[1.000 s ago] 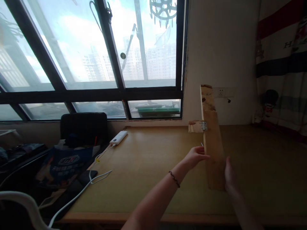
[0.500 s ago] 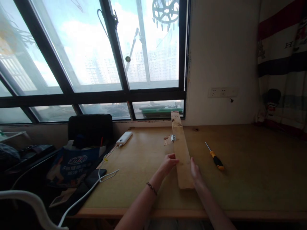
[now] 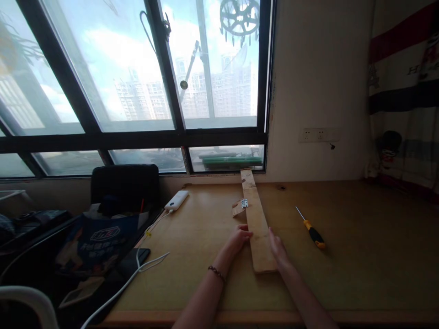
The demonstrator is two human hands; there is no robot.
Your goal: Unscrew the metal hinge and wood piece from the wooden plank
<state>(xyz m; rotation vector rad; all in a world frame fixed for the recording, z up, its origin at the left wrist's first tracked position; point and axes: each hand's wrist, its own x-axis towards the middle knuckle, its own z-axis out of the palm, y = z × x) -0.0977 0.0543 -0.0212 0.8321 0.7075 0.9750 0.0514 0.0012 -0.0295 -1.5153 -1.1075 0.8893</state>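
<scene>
We see a long wooden board (image 3: 257, 224) lying flat on the worktop (image 3: 360, 256), running from near the front edge back toward the window (image 3: 137, 82) at the far edge. Our left hand (image 3: 240, 237) rests against the board's left side near its front end, fingers curled onto the edge. Our right hand (image 3: 279, 251) presses against the right side of the same end, fingers extended along the wood. Neither hand wraps fully around the board; both simply touch it from opposite sides, so we hold it between them rather than clasp it. A dark bracelet (image 3: 216, 273) sits on the left wrist.

Partway along the board's left edge, a small metal hinge (image 3: 244, 203) joins it to a short block of wood (image 3: 237, 209) lying beside it on the worktop.

To the right of the board, well apart from it, a screwdriver (image 3: 311, 228) with a yellow and black handle lies on the worktop, its tip pointing toward the far edge. Near the far left corner lies a white power bank (image 3: 176, 200), with a white cable (image 3: 137, 269) trailing over the left edge. Beyond that edge stands a black chair (image 3: 125, 185) and a blue bag (image 3: 98, 240).
</scene>
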